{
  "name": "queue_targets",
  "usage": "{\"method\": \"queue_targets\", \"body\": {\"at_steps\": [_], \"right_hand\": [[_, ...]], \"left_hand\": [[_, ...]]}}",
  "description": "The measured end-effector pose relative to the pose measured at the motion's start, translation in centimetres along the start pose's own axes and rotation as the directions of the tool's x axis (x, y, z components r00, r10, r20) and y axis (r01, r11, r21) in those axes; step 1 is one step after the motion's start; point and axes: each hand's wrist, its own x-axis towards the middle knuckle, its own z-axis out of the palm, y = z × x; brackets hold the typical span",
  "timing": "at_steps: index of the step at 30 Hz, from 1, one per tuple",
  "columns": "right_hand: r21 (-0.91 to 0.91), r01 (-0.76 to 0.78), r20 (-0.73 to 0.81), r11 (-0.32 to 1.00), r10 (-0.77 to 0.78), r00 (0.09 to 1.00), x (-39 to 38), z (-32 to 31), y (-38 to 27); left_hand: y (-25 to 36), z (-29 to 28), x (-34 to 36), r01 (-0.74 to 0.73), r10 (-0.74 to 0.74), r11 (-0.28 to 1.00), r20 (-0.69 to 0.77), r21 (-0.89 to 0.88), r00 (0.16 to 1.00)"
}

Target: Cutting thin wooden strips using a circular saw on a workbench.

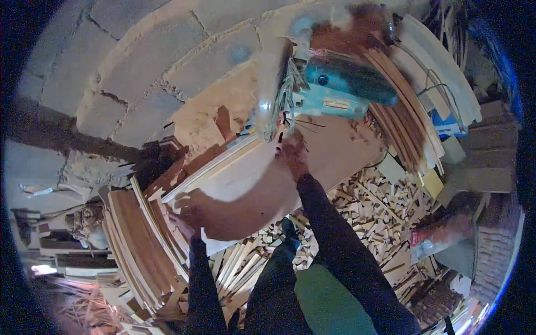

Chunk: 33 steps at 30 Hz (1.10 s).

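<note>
A teal power saw (pixel 335 92) stands over a work board (pixel 340 139), its metal blade guard (pixel 272 92) pointing down at the board. Just below that guard lies my right hand (pixel 294 156), close to the cutting spot; its fingers are blurred, and what they touch is unclear. Pale wood strips (pixel 223 167) run along the far side of the board, from the left end up to the saw. My left hand (pixel 187 222) rests at the board's left end, beside the strips. Shadow and blur hide its fingers. A curved shadow falls across the board between my hands.
Many small wood offcuts (pixel 368 201) cover the floor below the board. Stacked long boards (pixel 139 240) stand at the left, and more long strips (pixel 405 111) lie behind the saw at the right. A block wall (pixel 151 56) rises at the back, with sawdust (pixel 215 103) heaped before it.
</note>
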Motion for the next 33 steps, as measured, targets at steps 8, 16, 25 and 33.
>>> {"method": "queue_targets", "body": {"at_steps": [8, 16, 25, 33], "right_hand": [[0.080, -0.090, 0.088, 0.993, 0.083, 0.993, 1.7, -0.8, 1.1], [-0.474, 0.408, 0.184, 0.780, -0.365, 0.913, 2.6, -0.2, 1.2], [0.068, -0.155, 0.079, 0.986, 0.149, 0.986, 1.5, -0.7, -2.0], [0.201, -0.001, 0.045, 0.980, -0.008, 0.999, -0.1, 0.4, -0.7]], "left_hand": [[5.6, -1.3, 2.6, 0.304, -0.142, 0.137, 0.285, -0.943, 0.948], [4.6, 0.9, 4.4, 0.484, 0.143, -0.628, 0.521, -0.609, 0.841], [13.3, -2.1, 0.2, 0.025, -0.170, 0.575, -0.090, -0.818, 0.981], [24.0, 3.8, 2.5, -0.735, 0.717, 0.669, 0.169, 0.107, 0.677]]}}
